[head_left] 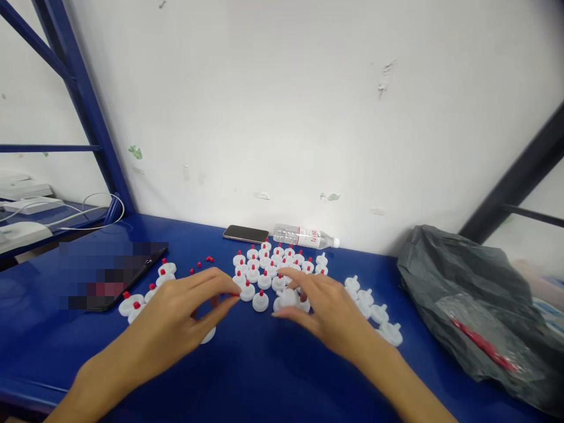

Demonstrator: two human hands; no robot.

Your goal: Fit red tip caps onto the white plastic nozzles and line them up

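Observation:
My left hand [180, 310] is closed in a pinch at the middle of the blue table, with a bit of red, apparently a small red cap [237, 294], at its fingertips. To its right, my right hand [328, 306] grips a white plastic nozzle lid [288, 298] between thumb and fingers. Behind both hands stands a cluster of white nozzle lids, many with red caps on top, such as one nozzle lid [260, 302] at the front. Under the left hand, another white piece [208, 335] is partly hidden. Several loose red caps [209, 258] lie beyond the left hand.
On the right, uncapped white nozzle lids [379, 314] form a row beside a dark plastic bag [440, 282] with a clear packet of red pieces [482, 343]. A phone [245, 234] and a bottle [304, 236] lie by the wall. At left are capped lids [131, 304] and a dark tablet-like object [132, 279].

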